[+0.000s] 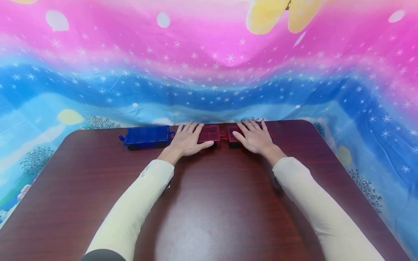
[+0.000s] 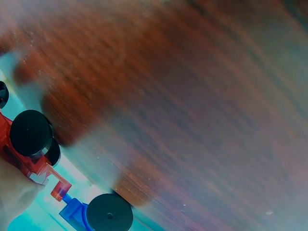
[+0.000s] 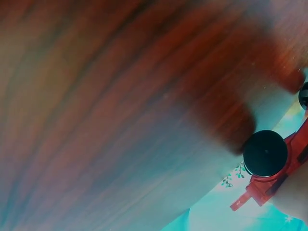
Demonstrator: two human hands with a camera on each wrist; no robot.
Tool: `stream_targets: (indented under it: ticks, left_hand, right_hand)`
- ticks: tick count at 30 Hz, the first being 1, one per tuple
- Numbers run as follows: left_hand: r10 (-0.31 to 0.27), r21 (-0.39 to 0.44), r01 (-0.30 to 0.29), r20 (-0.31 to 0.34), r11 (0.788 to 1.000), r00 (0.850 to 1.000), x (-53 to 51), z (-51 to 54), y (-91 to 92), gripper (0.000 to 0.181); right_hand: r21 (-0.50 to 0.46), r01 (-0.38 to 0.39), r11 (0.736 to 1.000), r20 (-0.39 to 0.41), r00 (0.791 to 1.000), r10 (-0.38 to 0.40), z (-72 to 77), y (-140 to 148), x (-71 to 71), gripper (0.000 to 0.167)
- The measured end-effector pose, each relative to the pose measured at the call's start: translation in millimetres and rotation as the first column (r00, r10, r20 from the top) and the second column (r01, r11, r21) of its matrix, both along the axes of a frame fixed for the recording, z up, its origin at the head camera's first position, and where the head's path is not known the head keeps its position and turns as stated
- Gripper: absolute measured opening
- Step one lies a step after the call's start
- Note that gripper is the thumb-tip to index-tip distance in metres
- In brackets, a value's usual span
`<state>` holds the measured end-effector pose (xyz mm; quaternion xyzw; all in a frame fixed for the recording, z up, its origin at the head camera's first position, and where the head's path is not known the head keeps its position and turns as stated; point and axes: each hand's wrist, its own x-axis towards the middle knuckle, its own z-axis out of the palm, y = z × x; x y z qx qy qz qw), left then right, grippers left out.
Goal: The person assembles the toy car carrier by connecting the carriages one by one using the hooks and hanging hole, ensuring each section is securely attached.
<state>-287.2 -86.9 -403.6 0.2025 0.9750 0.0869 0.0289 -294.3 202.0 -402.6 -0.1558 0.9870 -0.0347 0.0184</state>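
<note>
A blue toy wagon (image 1: 147, 136) stands at the table's far edge, left of two red toy wagons in the same row. My left hand (image 1: 187, 140) lies with fingers spread over the left part of the middle red wagon (image 1: 210, 133). On the right-hand red wagon (image 1: 232, 137) my right hand (image 1: 256, 139) rests, fingers extended. In the left wrist view a red hook (image 2: 61, 187) meets the blue wagon's coupling (image 2: 73, 212). The right wrist view shows a black wheel (image 3: 265, 153) and a free red coupling (image 3: 240, 201) at the row's outer end.
The dark wooden table (image 1: 209, 203) reaches from the wagons toward the body. Behind its far edge hangs a pink and blue patterned cloth (image 1: 209, 72), which also runs down both sides.
</note>
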Motion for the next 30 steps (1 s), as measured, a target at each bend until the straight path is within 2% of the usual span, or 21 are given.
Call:
stream_targets:
  ticks: [9,30]
  left_hand:
    - [-0.006,-0.026,0.006,-0.012,1.0,1.0,-1.3,0.0,-3.0,0.099]
    - [-0.004,-0.027,0.004,-0.007,1.0,1.0,-0.2,-1.2,-1.1,0.099]
  right_hand:
    - [0.012,-0.033,0.999,-0.01,0.999,0.033,-0.4,0.6,-3.3,0.084]
    - [-0.002,-0.025,1.0,-0.006,1.0,0.025,-3.0,5.4,-1.5,0.085]
